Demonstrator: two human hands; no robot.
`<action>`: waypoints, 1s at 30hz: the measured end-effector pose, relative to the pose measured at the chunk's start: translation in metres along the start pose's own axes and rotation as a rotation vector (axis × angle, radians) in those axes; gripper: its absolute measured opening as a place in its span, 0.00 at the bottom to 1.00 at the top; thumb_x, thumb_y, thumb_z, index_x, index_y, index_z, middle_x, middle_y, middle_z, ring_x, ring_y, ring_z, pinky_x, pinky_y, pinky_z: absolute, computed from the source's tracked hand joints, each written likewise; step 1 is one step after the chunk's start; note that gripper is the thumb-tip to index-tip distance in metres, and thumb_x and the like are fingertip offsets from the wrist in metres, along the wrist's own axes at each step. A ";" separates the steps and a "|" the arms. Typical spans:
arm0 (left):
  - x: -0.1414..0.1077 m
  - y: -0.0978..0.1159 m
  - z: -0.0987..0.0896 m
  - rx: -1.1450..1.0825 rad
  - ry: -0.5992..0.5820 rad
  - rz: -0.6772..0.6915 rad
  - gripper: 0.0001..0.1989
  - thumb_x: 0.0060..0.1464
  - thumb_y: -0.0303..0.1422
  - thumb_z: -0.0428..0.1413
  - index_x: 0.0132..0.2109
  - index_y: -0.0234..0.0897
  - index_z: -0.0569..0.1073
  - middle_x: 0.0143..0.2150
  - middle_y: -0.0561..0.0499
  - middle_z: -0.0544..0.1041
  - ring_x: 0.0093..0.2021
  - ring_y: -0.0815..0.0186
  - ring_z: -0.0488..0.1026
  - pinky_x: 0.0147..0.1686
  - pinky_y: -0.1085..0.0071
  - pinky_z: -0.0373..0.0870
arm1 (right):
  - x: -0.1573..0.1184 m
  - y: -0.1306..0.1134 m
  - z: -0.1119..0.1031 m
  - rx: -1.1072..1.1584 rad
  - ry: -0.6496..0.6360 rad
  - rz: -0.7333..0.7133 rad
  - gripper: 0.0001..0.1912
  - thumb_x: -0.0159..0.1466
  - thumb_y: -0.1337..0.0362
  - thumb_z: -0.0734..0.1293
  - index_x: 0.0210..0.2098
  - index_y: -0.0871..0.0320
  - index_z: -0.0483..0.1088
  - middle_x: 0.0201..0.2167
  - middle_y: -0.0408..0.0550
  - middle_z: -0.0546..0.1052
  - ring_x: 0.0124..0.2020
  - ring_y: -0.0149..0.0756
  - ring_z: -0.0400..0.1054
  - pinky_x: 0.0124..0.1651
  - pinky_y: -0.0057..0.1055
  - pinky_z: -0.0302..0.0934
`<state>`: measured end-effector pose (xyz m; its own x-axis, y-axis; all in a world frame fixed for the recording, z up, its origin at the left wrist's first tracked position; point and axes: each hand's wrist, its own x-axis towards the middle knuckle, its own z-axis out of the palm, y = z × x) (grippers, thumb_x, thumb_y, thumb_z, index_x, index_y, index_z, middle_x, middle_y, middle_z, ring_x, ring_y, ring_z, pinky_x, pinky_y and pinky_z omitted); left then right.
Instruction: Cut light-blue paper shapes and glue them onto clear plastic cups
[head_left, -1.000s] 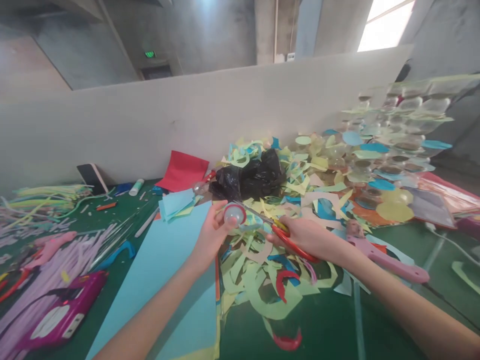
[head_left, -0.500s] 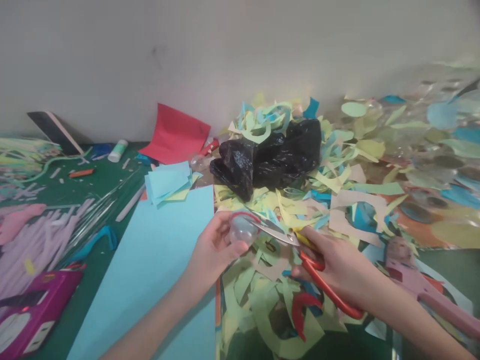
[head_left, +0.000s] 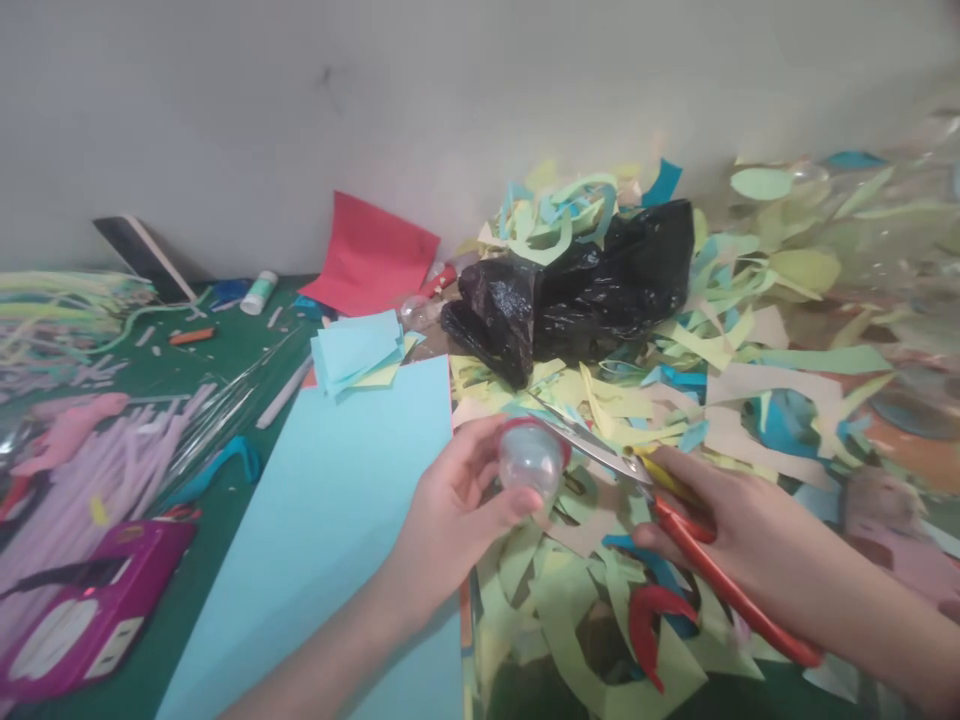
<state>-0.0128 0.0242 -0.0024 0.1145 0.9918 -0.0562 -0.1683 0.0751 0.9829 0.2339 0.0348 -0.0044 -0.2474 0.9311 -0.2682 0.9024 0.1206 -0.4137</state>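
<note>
My left hand pinches a small clear plastic dome between thumb and fingers. Red paper shows along the dome's upper and right rim. In my right hand is a pair of scissors with red and yellow handles. Their blades point up and left, lying at the red paper beside the dome; whether they are parted is too blurred to tell. Both hands hover over a heap of green and yellow paper scraps, with a light-blue sheet under my left forearm.
A black plastic bag lies behind the hands among cut paper. Red paper leans on the wall. At left are a magenta device, lilac strips and a glue stick. A pink tool lies at right.
The view has shifted, so the scene sits further right. The dome and both hands appear slightly right and nearer. My left hand still holds the dome and my right the scissors.
</note>
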 end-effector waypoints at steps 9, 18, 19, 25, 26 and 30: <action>-0.002 0.006 0.000 0.000 -0.035 0.053 0.22 0.45 0.39 0.67 0.44 0.40 0.67 0.42 0.50 0.76 0.40 0.65 0.75 0.39 0.72 0.70 | -0.007 -0.010 -0.005 0.106 -0.023 -0.107 0.22 0.59 0.43 0.63 0.25 0.55 0.57 0.19 0.40 0.65 0.20 0.32 0.59 0.23 0.26 0.50; -0.005 0.009 0.002 -0.004 -0.010 0.060 0.23 0.46 0.44 0.65 0.43 0.39 0.64 0.41 0.49 0.77 0.38 0.66 0.74 0.37 0.72 0.68 | -0.010 -0.012 -0.004 0.313 -0.160 -0.237 0.23 0.64 0.41 0.58 0.32 0.57 0.62 0.21 0.41 0.65 0.21 0.29 0.56 0.23 0.26 0.47; -0.005 0.008 0.002 -0.004 -0.011 0.060 0.23 0.47 0.44 0.64 0.43 0.39 0.64 0.42 0.48 0.77 0.39 0.66 0.74 0.38 0.71 0.68 | -0.009 -0.012 -0.004 0.322 -0.161 -0.245 0.23 0.64 0.41 0.58 0.32 0.57 0.62 0.22 0.41 0.65 0.21 0.29 0.56 0.23 0.26 0.47; -0.005 0.009 0.002 0.022 -0.001 0.054 0.22 0.48 0.44 0.63 0.44 0.39 0.65 0.41 0.49 0.77 0.40 0.65 0.74 0.39 0.71 0.68 | -0.008 -0.014 -0.003 0.346 -0.164 -0.243 0.25 0.64 0.40 0.59 0.28 0.57 0.59 0.20 0.38 0.60 0.20 0.27 0.51 0.23 0.26 0.45; -0.006 0.010 0.002 0.024 0.005 0.050 0.22 0.48 0.45 0.63 0.43 0.39 0.65 0.40 0.49 0.77 0.39 0.65 0.74 0.38 0.71 0.68 | -0.008 -0.015 -0.004 0.344 -0.151 -0.237 0.25 0.63 0.40 0.59 0.28 0.57 0.58 0.20 0.38 0.59 0.20 0.27 0.51 0.23 0.26 0.44; -0.006 0.010 0.003 0.029 0.014 0.039 0.22 0.48 0.45 0.63 0.43 0.39 0.64 0.38 0.50 0.76 0.37 0.65 0.73 0.36 0.71 0.67 | -0.009 -0.019 -0.004 0.333 -0.126 -0.223 0.27 0.63 0.39 0.58 0.25 0.57 0.58 0.19 0.37 0.56 0.20 0.26 0.47 0.23 0.26 0.42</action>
<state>-0.0122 0.0185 0.0080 0.0943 0.9953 -0.0203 -0.1435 0.0337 0.9891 0.2205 0.0252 0.0089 -0.4840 0.8426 -0.2362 0.6636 0.1775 -0.7267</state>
